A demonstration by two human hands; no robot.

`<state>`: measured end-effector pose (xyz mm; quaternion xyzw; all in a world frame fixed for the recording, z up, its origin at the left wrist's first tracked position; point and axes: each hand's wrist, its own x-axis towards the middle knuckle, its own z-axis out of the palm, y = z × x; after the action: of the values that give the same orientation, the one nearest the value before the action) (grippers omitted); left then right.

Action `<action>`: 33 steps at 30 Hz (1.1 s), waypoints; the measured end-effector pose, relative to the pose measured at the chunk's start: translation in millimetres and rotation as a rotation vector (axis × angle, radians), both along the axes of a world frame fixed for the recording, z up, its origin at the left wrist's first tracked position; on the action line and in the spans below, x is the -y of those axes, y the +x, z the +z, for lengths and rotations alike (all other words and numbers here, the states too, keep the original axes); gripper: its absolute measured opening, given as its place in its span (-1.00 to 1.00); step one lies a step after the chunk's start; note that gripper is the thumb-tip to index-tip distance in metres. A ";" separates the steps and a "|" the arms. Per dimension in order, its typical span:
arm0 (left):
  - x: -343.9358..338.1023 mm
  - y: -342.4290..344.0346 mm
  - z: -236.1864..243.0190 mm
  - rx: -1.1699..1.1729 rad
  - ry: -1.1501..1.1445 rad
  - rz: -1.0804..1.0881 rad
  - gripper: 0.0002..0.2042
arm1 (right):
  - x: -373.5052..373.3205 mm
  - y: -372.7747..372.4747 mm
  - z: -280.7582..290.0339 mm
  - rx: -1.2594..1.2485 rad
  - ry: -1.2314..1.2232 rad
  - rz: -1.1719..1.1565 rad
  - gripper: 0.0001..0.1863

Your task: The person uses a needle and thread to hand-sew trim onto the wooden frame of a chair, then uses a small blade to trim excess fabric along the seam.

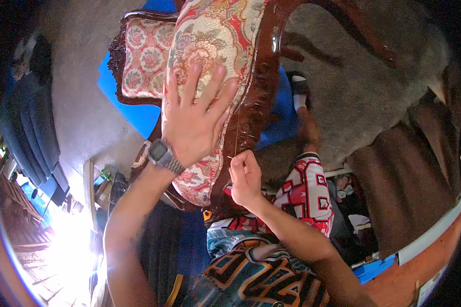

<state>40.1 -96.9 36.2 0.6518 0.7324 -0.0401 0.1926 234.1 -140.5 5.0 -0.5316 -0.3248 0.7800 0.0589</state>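
Fingers (192, 84) of L hand (192, 123) spread wide, palm-down on floral fabric (210, 36) of wood-framed furniture pc. (253, 100), approx. 12 o'clock. R hand (246, 179), at 5 or so, pinches thin pale thread (236, 133) running up twd. 12 by fabric's edge. Watch (161, 153) on L wrist. Second floral panel (148, 56) at 11, w/ blue sheet (119, 102) showing below. Brown drape (404, 189) btwn. 3 & 4.
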 end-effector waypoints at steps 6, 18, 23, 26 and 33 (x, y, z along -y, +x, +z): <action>21.6 9.5 5.5 0.040 -0.035 0.012 -0.47 | 2.4 -1.7 4.7 0.013 0.079 0.050 -0.75; 29.8 24.8 0.0 0.012 0.068 0.094 -0.43 | 11.2 -0.1 14.2 -0.022 0.054 0.001 -0.79; 27.5 27.0 1.2 0.010 0.156 0.083 -0.53 | 16.3 -1.8 33.4 -0.138 0.025 -0.070 -0.83; 30.1 29.5 -4.0 0.062 0.239 0.141 -0.66 | 17.0 1.8 32.5 -0.135 0.042 -0.084 -0.83; 45.0 20.9 -7.2 0.177 0.300 0.150 -0.81 | -34.4 18.0 16.1 -0.186 -0.053 -0.290 -0.81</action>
<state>61.0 -141.8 29.0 0.6179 0.7568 0.1415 0.1593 252.1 -106.2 21.1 -0.4998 -0.2171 0.8174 0.1868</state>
